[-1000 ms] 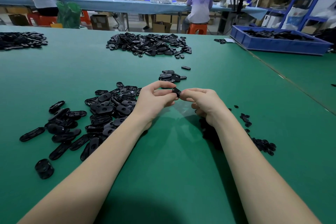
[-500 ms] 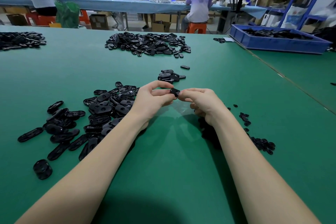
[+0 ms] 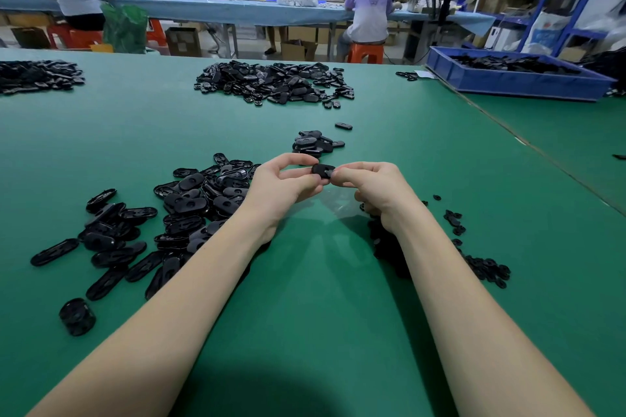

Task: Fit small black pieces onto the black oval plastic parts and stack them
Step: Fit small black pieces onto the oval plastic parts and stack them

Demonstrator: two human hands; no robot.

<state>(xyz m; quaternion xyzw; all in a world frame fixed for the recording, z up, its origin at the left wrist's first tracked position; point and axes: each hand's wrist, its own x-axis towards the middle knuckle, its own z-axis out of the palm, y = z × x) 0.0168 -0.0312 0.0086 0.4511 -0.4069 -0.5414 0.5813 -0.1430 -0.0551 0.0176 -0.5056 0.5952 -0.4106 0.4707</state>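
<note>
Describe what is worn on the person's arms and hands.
Nothing is worn: the left hand and right hand are bare, without gloves, rings or a watch. Both forearms are bare as far as the frame shows, with no sleeves in view.

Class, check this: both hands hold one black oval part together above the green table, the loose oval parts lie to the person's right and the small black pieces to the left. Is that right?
Not quite: the sides are swapped. The head view shows the loose oval parts on the person's left and the small black pieces on the right. The left hand and right hand do hold one oval part above the green table.
</note>
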